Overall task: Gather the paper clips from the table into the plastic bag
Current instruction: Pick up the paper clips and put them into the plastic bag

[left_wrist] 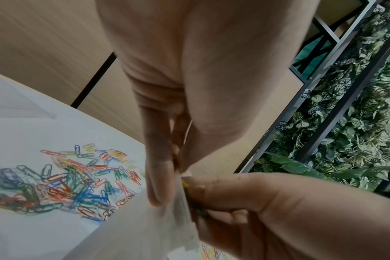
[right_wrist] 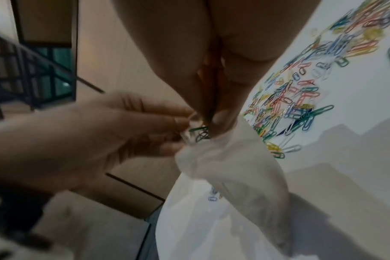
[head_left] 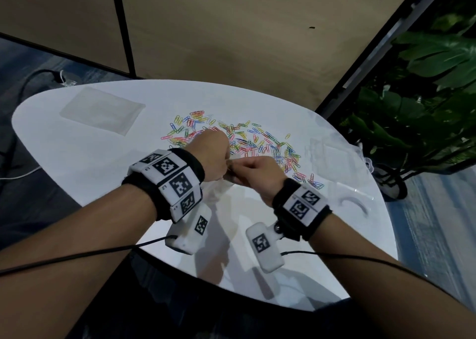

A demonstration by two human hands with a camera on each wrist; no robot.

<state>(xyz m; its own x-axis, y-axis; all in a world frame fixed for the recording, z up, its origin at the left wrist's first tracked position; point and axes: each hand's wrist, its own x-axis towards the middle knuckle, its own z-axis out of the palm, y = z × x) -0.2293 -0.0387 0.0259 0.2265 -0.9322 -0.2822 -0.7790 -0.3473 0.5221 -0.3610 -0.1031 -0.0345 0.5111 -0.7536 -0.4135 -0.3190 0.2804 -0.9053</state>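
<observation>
- We pinch the plastic bag (right_wrist: 223, 158) mouth with the left hand (head_left: 213, 156).
- Our right hand (head_left: 260, 174) grips several paper clips (right_wrist: 200, 133) at it (pile (head_left: 247, 143) beyond, on the table (head_left: 103, 163)).

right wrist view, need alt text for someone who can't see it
Two hands meet at the mouth of a clear plastic bag: the right hand pushes paper clips in while the left hand pinches the rim. More coloured clips lie scattered on the white table behind.
</observation>
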